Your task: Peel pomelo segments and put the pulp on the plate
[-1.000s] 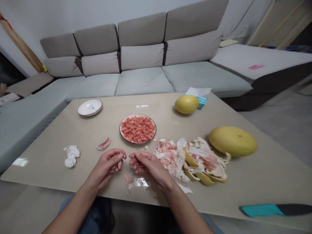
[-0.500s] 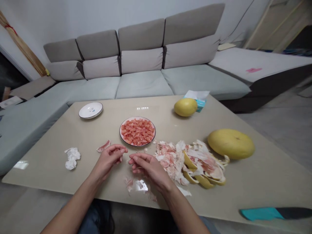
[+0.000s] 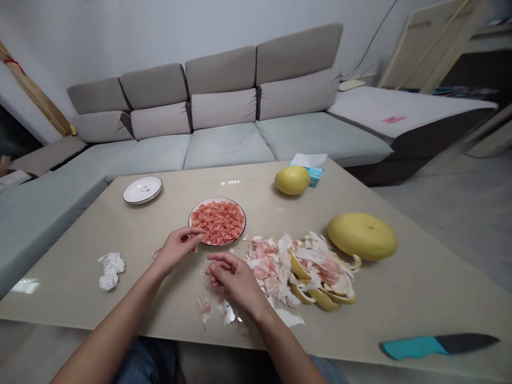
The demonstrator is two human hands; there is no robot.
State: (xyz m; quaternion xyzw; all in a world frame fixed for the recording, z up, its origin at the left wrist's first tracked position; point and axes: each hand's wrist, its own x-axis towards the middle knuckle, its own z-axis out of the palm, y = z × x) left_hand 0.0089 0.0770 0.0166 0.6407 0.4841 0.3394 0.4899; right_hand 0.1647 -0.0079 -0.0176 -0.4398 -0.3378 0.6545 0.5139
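Note:
My left hand (image 3: 180, 248) is at the lower left rim of a white plate (image 3: 193, 238) with a dark edge. Its fingers are bent together with the thumb, and a small reddish piece of pomelo seems to sit beneath them, partly hidden. Small pieces of red pomelo flesh (image 3: 218, 220) heap the plate. Closer to me, my right hand (image 3: 234, 280) hovers over the table with thumb and fingers pinched; what they hold, if anything, is too small to make out. A pomelo segment (image 3: 156, 253) lies mostly hidden behind my left hand.
Torn membranes and rind (image 3: 304, 269) form a pile right of my right hand. Beyond are a large pomelo (image 3: 362, 236), a smaller one (image 3: 293, 180) and a tissue pack (image 3: 315, 175). A knife (image 3: 436, 344), crumpled tissue (image 3: 111, 270) and second plate (image 3: 143, 190) also lie here.
My left hand has moved forward to the plate's rim, away from my right hand, and now covers most of the loose segment. The camera view has shifted slightly.

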